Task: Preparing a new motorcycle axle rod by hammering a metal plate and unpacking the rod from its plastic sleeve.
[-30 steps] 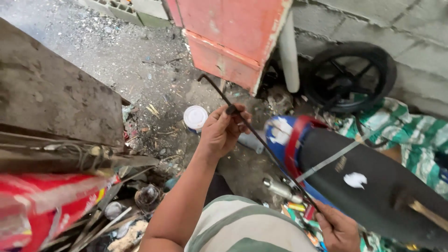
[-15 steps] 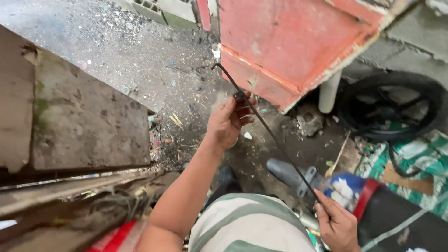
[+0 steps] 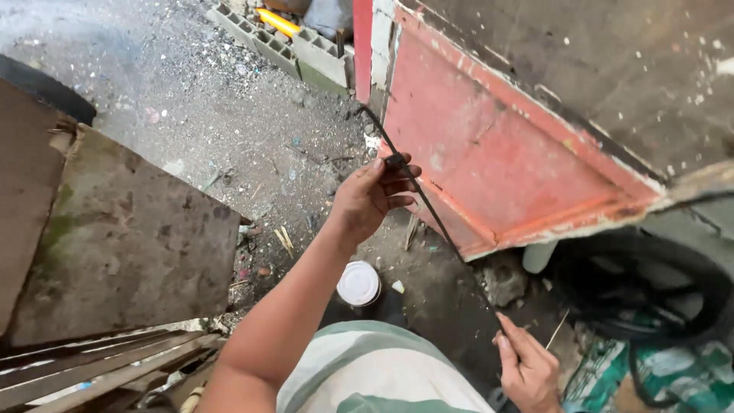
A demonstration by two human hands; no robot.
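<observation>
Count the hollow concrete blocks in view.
2. One concrete block lies at the top centre on the ground; a second block sits right of it against the red panel. Others may be hidden.

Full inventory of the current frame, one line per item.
rod: 1, black, thin, stretched between both hands
red panel: 1, red, upper right
tyre: 1, black, lower right
white lid: 1, white, on the ground below the left hand
concrete blocks: several, grey, top centre
board: 1, brown, stained, left
striped cloth: 1, green-white, bottom right
left hand: fingers around the rod
right hand: at the rod's lower end
</observation>
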